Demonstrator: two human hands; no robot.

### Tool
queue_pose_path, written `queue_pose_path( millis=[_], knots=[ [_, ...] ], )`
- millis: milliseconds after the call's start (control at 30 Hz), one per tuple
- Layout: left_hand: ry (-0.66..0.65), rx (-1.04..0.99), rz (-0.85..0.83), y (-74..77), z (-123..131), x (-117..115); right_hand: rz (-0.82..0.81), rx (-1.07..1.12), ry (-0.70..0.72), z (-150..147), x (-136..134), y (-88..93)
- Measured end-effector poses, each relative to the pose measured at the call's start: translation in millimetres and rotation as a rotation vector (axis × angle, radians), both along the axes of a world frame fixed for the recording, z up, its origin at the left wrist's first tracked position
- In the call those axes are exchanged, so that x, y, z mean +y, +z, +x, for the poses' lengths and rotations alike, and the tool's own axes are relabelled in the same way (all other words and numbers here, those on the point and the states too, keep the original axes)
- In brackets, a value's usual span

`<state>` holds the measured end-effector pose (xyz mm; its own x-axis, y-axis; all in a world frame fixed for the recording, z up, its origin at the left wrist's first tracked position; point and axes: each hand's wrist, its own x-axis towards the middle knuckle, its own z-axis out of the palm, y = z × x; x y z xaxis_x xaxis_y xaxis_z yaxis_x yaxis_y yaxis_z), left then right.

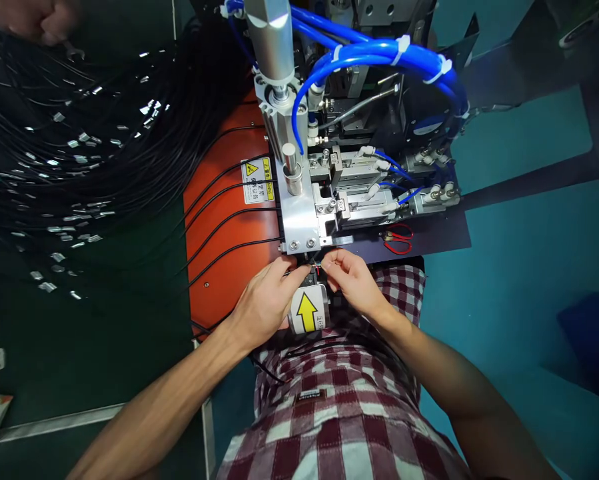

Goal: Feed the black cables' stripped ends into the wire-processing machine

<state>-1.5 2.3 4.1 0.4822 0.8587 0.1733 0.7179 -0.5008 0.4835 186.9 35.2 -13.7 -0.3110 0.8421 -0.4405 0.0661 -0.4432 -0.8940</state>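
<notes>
My left hand (266,300) and my right hand (352,277) meet just below the front of a small metal machine (302,213). Both pinch the end of a thin black cable (315,267) with tiny red and dark wire tips, held at the machine's front opening. Under my hands sits a grey part with a yellow arrow label (308,310). Several black cables (224,220) run leftward over the orange base plate (219,267).
A big bundle of black cables with metal terminals (64,167) lies on the left. Another person's hand (34,20) shows at the top left. Blue air hoses (379,53) loop above the machine. Red-handled cutters (399,240) lie right of it. The teal floor (519,267) is at right.
</notes>
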Motion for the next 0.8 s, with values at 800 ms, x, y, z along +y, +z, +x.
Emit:
queue_pose_path(
  millis=[800],
  knots=[
    [0.036,0.058,-0.015,-11.4,0.1,-4.8,0.376,-0.336,-0.016,2.3,-6.7,-0.6]
  ],
)
